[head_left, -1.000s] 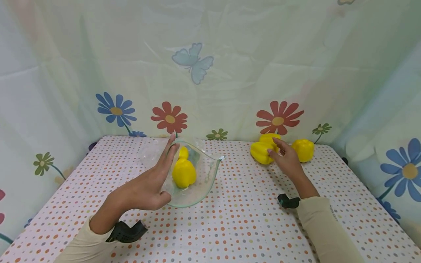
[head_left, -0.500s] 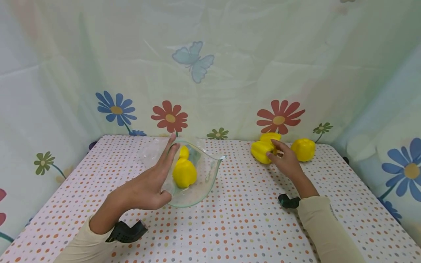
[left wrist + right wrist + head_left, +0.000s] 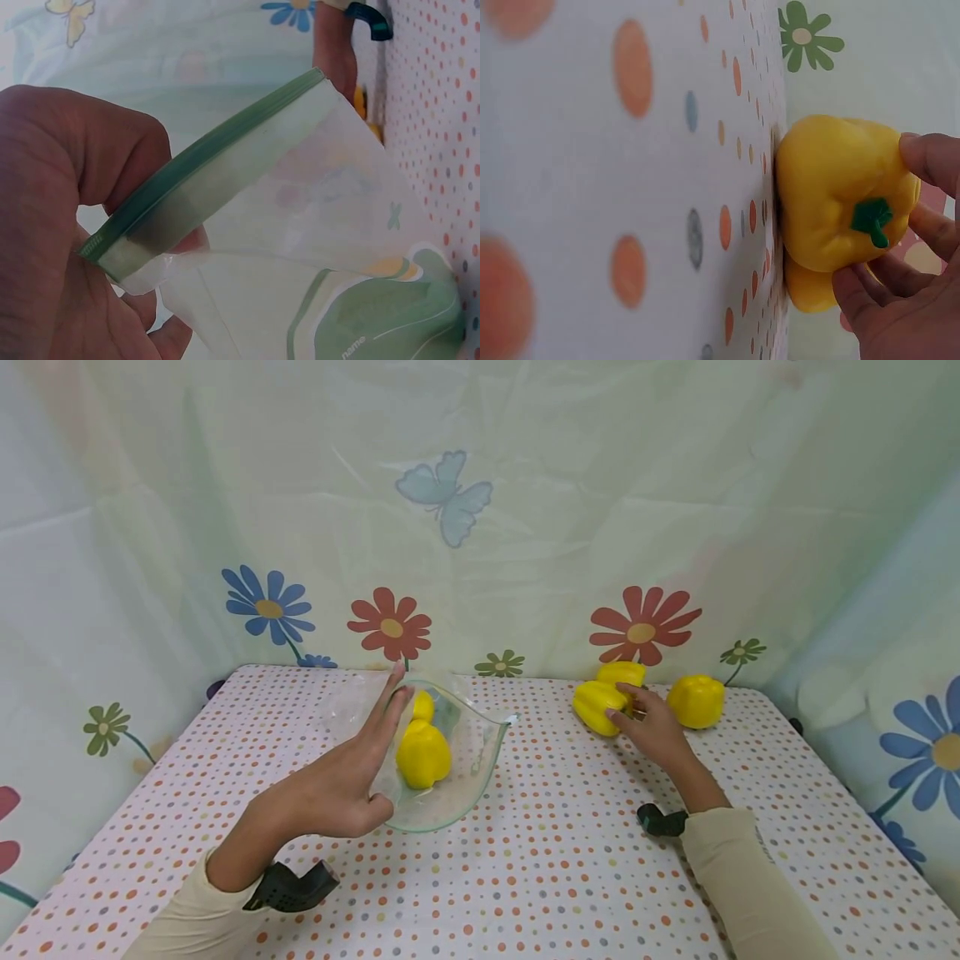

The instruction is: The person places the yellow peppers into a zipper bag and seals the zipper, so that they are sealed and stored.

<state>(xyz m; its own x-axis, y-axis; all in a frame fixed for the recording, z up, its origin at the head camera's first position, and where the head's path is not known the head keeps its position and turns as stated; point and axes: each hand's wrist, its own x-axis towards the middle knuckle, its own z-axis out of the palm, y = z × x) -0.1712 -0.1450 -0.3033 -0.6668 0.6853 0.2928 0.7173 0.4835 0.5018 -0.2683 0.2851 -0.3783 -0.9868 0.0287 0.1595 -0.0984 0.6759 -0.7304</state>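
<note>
My left hand [image 3: 330,789] grips the rim of a clear zip bag [image 3: 468,793], whose mouth stands open. In the left wrist view a finger bends over the bag's green zip strip [image 3: 217,154]. Inside the bag lie a yellow bell pepper [image 3: 423,756] and, behind it, another yellow thing [image 3: 423,705], partly hidden. At the table's back right, my right hand [image 3: 656,731] holds a yellow bell pepper [image 3: 832,180] with thumb and fingers around its green-stemmed end. That pepper still appears to touch the table.
Another yellow bell pepper [image 3: 622,672] lies just behind the held one. To the right of my right hand sits one more yellow pepper [image 3: 696,702]. A dotted cloth covers the table [image 3: 525,877]; a flowered curtain [image 3: 525,568] hangs along its back edge.
My right index finger has come down and left onto the pepper, so thumb and fingers now meet it. The left hand and bag look the same; the head view has shifted slightly.
</note>
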